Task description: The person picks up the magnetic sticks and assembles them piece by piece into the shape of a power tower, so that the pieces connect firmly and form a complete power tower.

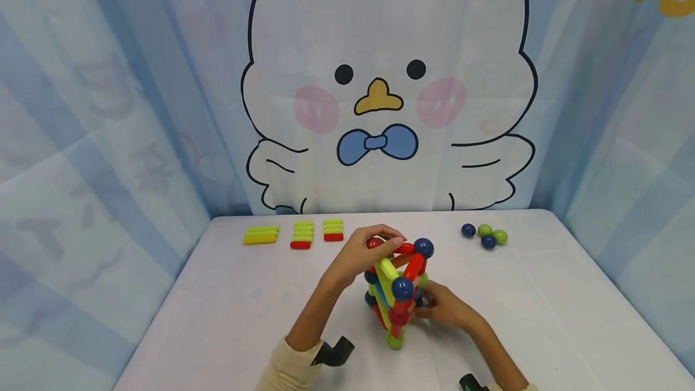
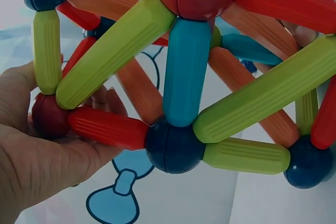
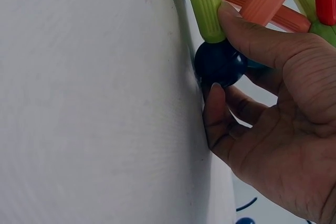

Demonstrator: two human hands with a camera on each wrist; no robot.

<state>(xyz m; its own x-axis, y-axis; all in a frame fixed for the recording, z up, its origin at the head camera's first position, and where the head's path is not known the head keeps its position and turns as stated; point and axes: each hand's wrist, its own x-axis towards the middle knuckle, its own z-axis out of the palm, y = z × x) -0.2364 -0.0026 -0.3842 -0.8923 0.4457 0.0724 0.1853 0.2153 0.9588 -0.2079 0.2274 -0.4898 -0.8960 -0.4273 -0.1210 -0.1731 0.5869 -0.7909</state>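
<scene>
Head view alone shows far-left rods [image 1: 302,238] on white worktop [image 1: 244,306], curtain [image 1: 380,23] behind; left hand [image 1: 359,256] and right hand [image 1: 449,308] pinch stick-and-ball frame [image 2: 185,74].

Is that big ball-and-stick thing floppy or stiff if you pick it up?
The ball-and-stick frame is probably stiff, because its sticks make triangles. Its shiny balls might feel slippery. Hard bumps might pop sticks off, since only their ends touch balls.

Navy balls [image 2: 175,146], lime-green rods [image 2: 115,51]
</scene>
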